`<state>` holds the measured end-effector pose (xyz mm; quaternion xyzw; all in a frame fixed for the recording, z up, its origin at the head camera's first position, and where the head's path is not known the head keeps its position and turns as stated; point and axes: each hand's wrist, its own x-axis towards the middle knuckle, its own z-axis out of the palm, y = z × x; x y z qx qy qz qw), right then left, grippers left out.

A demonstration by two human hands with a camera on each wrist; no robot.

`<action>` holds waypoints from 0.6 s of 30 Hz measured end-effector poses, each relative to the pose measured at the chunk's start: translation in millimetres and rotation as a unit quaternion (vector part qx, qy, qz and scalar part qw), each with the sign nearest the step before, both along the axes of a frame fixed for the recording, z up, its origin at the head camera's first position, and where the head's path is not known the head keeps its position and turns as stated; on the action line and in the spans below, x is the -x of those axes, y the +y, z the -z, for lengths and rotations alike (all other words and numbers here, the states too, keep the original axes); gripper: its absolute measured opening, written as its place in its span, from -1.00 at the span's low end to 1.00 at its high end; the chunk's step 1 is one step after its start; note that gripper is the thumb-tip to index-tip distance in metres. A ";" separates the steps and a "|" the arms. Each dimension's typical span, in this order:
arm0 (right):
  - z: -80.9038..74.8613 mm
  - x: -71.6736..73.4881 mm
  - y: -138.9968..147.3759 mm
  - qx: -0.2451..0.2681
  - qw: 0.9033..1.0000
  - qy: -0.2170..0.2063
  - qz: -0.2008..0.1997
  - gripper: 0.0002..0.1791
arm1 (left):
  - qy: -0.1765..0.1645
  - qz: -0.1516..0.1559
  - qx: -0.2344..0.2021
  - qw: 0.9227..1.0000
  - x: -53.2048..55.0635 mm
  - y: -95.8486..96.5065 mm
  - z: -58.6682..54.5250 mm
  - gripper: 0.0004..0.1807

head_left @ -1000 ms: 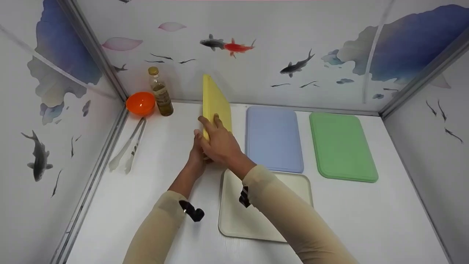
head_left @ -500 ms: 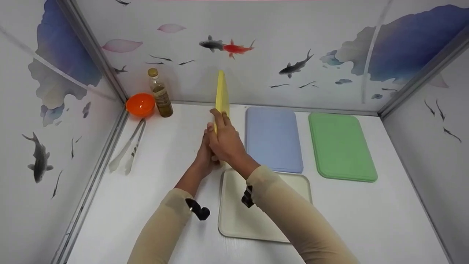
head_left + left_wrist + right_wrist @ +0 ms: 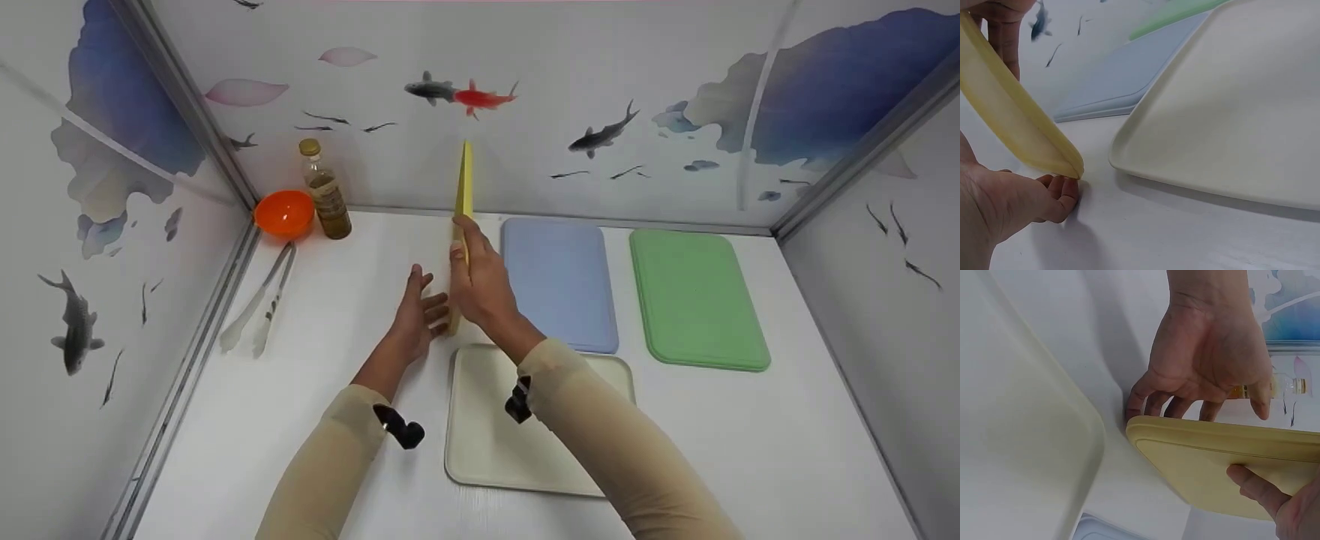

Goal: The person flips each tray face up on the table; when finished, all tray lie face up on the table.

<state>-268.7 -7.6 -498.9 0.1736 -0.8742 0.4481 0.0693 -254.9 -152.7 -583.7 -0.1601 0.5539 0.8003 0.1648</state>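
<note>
A yellow cutting board [image 3: 468, 191] stands upright on edge in the middle of the head view, seen almost edge-on. My right hand [image 3: 487, 289] grips its long edge, the thumb on one face and fingers on the other. The left hand [image 3: 418, 319] is spread beside the board's near lower end, thumb apart. In the left wrist view that hand's fingertips [image 3: 1068, 194] are right at the board's lower corner [image 3: 1069, 163]. The right wrist view shows the left palm [image 3: 1202, 354] facing the board's edge, with some fingertips hidden behind it.
A cream tray [image 3: 469, 442] lies under my right forearm. Blue [image 3: 559, 289] and green [image 3: 701, 300] cutting boards lie flat to the right. Tongs [image 3: 262, 304], an orange bowl [image 3: 285, 215] and an oil bottle [image 3: 328, 199] are at back left, near the walls.
The yellow cutting board has turned from showing its right face to nearly edge-on and shifted right. My left hand has loosened from it and spread its fingers; the right hand keeps hold.
</note>
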 end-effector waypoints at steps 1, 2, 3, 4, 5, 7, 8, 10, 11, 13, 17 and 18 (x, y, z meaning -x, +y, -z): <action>0.5 0.9 1.3 0.007 1.000 0.002 0.002 -0.44 | -0.002 0.000 0.002 1.000 0.3 -0.8 0.4 0.01; 0.7 1.5 2.8 0.013 1.000 0.002 0.005 -0.44 | -0.004 -0.001 0.003 1.000 0.4 -1.7 0.5 0.01; 1.0 2.2 4.1 0.019 1.000 0.003 0.007 -0.44 | -0.006 -0.001 0.003 1.000 0.6 -2.6 0.9 0.02; 1.4 3.0 4.9 0.024 1.000 0.007 0.009 -0.45 | -0.009 -0.002 0.002 1.000 0.5 -3.8 1.2 0.02; 1.6 3.4 5.5 0.029 0.999 0.009 0.011 -0.45 | -0.012 -0.002 0.003 1.000 0.5 -5.1 1.5 0.04; 1.9 3.8 6.9 0.039 0.999 0.012 0.014 -0.45 | -0.018 -0.005 0.001 1.000 0.5 -7.5 2.5 0.06; 1.8 3.5 7.6 0.044 0.999 0.010 0.015 -0.46 | -0.021 -0.007 0.000 1.000 0.4 -8.7 3.0 0.07; 2.5 2.8 8.4 0.054 0.998 0.011 0.019 -0.46 | -0.027 -0.011 -0.004 1.000 -0.1 -10.9 3.7 0.09; 3.3 2.5 8.7 0.061 0.998 0.012 0.022 -0.46 | -0.031 -0.013 -0.006 0.999 -0.4 -11.9 3.9 0.09; 5.4 2.3 9.3 0.074 0.997 0.015 0.028 -0.46 | -0.037 -0.017 -0.013 0.999 -1.1 -14.0 4.4 0.10; 11.3 2.6 9.9 0.102 0.993 0.025 0.047 -0.47 | -0.049 -0.031 -0.049 0.997 -1.4 -17.7 4.5 0.10; 12.5 2.4 10.2 0.109 0.992 0.027 0.049 -0.48 | -0.052 -0.033 -0.060 0.996 -1.2 -18.9 4.3 0.10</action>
